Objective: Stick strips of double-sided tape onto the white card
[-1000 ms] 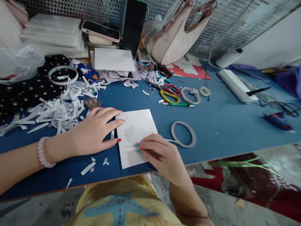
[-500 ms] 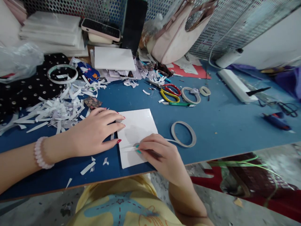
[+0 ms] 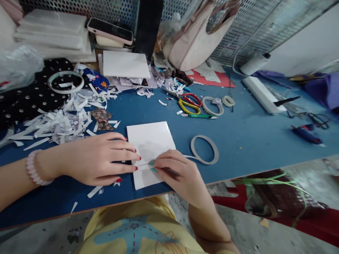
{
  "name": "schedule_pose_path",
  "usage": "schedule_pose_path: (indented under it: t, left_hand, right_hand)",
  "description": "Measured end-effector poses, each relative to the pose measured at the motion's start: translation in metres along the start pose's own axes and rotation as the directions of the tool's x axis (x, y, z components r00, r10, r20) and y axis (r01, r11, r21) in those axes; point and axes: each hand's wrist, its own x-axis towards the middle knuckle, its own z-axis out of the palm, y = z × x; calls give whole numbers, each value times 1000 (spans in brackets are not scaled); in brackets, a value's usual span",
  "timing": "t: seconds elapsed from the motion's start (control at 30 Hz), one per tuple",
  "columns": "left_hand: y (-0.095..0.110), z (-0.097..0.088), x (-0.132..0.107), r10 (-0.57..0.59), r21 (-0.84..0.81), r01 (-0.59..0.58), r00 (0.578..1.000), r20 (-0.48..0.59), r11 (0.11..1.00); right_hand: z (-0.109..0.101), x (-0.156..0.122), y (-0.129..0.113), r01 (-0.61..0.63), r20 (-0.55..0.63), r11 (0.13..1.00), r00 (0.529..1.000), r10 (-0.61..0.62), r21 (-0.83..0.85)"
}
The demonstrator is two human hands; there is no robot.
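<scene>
A white rectangular board (image 3: 150, 139) lies on the blue table near its front edge. My left hand (image 3: 106, 160) is palm down at the board's left side, fingers stretched out, fingertips on its left edge. Thumb and forefinger of my right hand (image 3: 177, 173) pinch a narrow strip of tape (image 3: 144, 167) that lies across the lower part of the board. The strip runs under my right hand to a thin roll of tape (image 3: 204, 150) lying flat to the right. Part of the strip is hidden by the right fingers.
White paper scraps (image 3: 59, 121) are heaped at the left beside a black dotted cloth (image 3: 31, 93). Scissors (image 3: 189, 102), a green cutter (image 3: 202, 116) and more tape rolls (image 3: 212, 106) lie beyond the board. A white power strip (image 3: 263, 95) and a pink bag (image 3: 194, 42) are farther back.
My left hand has moved down along the board's left edge, towards the end of the tape strip. The right hand keeps its pinch in nearly the same place. The view has shifted slightly.
</scene>
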Motion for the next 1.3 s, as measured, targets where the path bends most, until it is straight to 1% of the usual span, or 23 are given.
schedule_pose_path:
  t: [0.17, 0.33, 0.47, 0.63, 0.9, 1.1, 1.2, 1.3]
  left_hand:
    - [1, 2, 0, 12, 5, -12, 1000, 25, 1000]
    - [1, 2, 0, -17, -60, 17, 1000, -6, 998]
    - [1, 2, 0, 15, -17, -16, 1000, -7, 1000]
    - [1, 2, 1, 42, 48, -43, 999, 28, 998]
    - [3, 4, 1, 25, 9, -25, 998, 50, 1000]
    - [5, 4, 2, 39, 4, -39, 999, 22, 999]
    - [6, 5, 3, 52, 12, -52, 999, 3, 999]
    - [6, 7, 3, 75, 2, -75, 997, -36, 997]
  right_hand:
    - [0, 0, 0, 11, -5, 1000, 1000, -11, -6]
    - [1, 0, 0, 4, -3, 1000, 1000, -4, -18]
    - [2, 0, 0, 5, -6, 999, 1000, -5, -32]
    - [2, 0, 0, -5, 5, 999, 1000, 5, -37]
    - [1, 1, 1, -23, 21, 1000, 999, 23, -14]
    - [-3, 2, 1, -54, 39, 998, 998, 52, 33]
    - [-6, 5, 1, -70, 78, 996, 995, 66, 56]
    - [-7, 9, 0, -84, 101, 996, 991, 84, 4]
